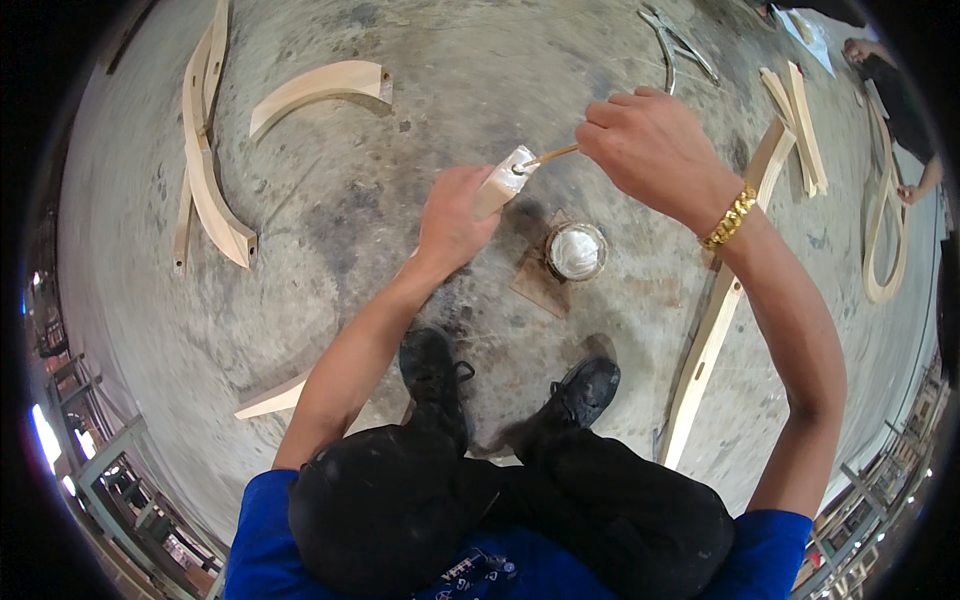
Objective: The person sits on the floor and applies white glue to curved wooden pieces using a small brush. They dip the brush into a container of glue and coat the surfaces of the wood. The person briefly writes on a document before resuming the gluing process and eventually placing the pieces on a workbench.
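White paste [513, 158] coats one end of the pale wooden piece [488, 200] that, in the head view, you hold above the concrete floor [350, 200], ahead of your black shoes [588, 388]. Your left hand [455, 220] is closed around its bare sides, and your right hand [650, 150] grips a thin stick [555, 154], its tip at the coated face beside a dark hole [518, 170]. To spread the paste well, keep your left fingers off the wet end, draw the stick lightly out to every edge, and work a thin, even film around the hole without flooding it. Reload sparingly from the round tub [604, 258] between your hands and shoes, beside a brown flat scrap [540, 288], so that nothing drips.
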The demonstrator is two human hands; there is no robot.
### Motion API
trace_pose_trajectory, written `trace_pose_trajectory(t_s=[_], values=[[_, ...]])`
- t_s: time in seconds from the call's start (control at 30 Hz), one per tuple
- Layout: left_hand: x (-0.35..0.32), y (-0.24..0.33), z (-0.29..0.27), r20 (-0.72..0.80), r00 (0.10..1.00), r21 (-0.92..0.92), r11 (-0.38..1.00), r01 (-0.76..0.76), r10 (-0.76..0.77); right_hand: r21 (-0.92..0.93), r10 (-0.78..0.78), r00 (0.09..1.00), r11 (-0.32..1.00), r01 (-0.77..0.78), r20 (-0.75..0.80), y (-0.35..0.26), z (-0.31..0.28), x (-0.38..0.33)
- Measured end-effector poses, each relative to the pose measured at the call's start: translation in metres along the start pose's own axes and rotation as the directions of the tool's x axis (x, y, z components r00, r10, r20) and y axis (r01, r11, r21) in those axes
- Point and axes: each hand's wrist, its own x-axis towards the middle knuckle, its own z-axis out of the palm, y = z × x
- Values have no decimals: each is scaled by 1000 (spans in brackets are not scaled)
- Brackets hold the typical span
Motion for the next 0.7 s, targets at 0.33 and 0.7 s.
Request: trace_pose_trajectory(t_s=[0.33, 0.7], values=[[0, -4, 0, -39, 998, 21, 999, -44, 45, -20, -87, 995, 996, 88, 47, -10, -1, 29], [1, -3, 0, -28, 997, 30, 997, -70, 71, 24, -60, 987, 998, 57, 150, -13, -11, 37]])
